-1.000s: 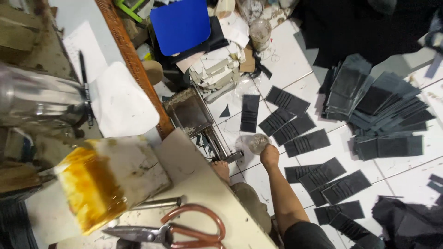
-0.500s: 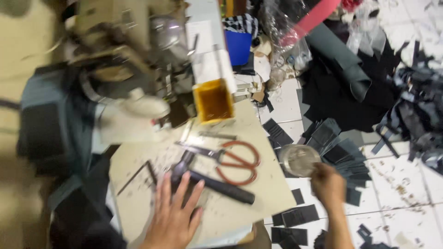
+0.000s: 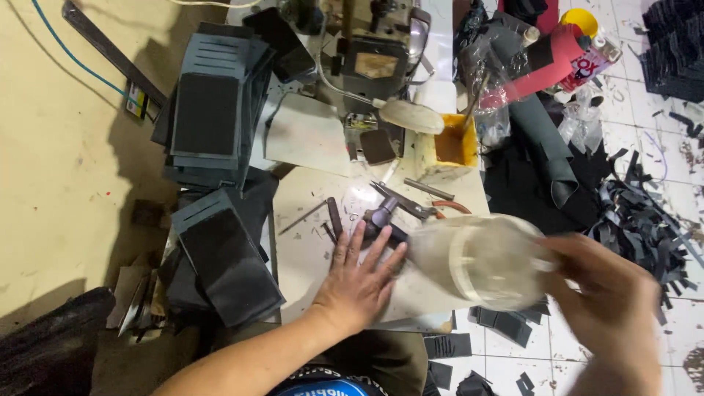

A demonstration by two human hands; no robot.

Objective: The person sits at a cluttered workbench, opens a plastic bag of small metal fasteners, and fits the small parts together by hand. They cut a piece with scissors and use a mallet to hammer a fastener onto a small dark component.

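My left hand [image 3: 357,282] lies flat, fingers spread, on the worktable [image 3: 308,249]; my right hand [image 3: 612,308] grips 1 clear plastic jar [image 3: 480,262], blurred, near the scissors [image 3: 411,205].

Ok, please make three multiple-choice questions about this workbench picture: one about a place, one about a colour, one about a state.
1. Where does the left hand rest?
A. flat on the small work table
B. on the tiled floor
C. on the stack of dark panels

2. What colour is the small open container behind the scissors?
A. blue
B. yellow
C. white

3. In what state is the right hand?
A. empty and open
B. resting on the table
C. gripping a clear plastic bottle, blurred

Answers:
1 A: the fingers are spread on the pale tabletop, next to a dark tool.
2 B: its walls are yellow, with a stick standing in it.
3 C: the fingers close on the bottle's end, and both the hand and the bottle look smeared.
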